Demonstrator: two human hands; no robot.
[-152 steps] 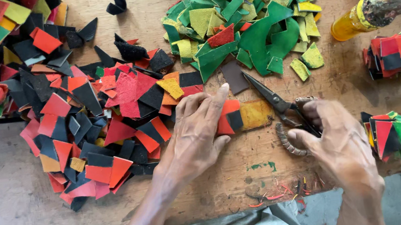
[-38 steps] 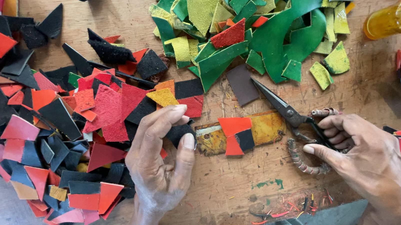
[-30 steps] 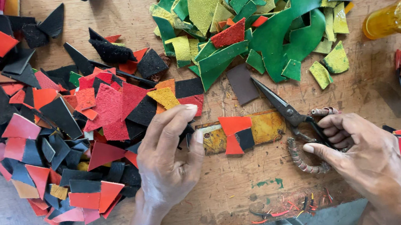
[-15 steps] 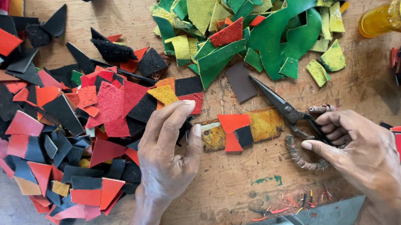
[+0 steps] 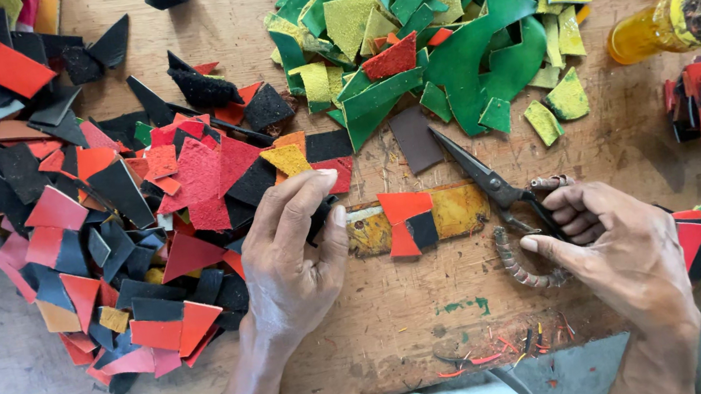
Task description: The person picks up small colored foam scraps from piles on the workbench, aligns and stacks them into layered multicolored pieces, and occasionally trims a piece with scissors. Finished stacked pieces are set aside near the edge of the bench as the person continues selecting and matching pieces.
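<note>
My left hand (image 5: 287, 261) presses fingers flat on the yellow strip's (image 5: 423, 218) end, mid-bench (image 5: 401, 332); the red and black patches (image 5: 404, 222) lie on top. My right hand (image 5: 616, 246), at 3 o'clock, grips the scissors (image 5: 500, 193), blades shut. Judgement: keep the strip pinned. Scrap piles crowd 9 and 12; open room lies toward 6.

A craft workshop for cutting coloured leather scraps

A worn, paint-flecked wooden workbench (image 5: 367, 345) fills the frame, with a heap of red, orange and black leather offcuts (image 5: 101, 243) at left, green and yellow ones (image 5: 448, 45) at upper centre, dark metal scissors (image 5: 490, 185) at centre right, and a yellow glue bottle (image 5: 656, 26) at upper right.
</note>
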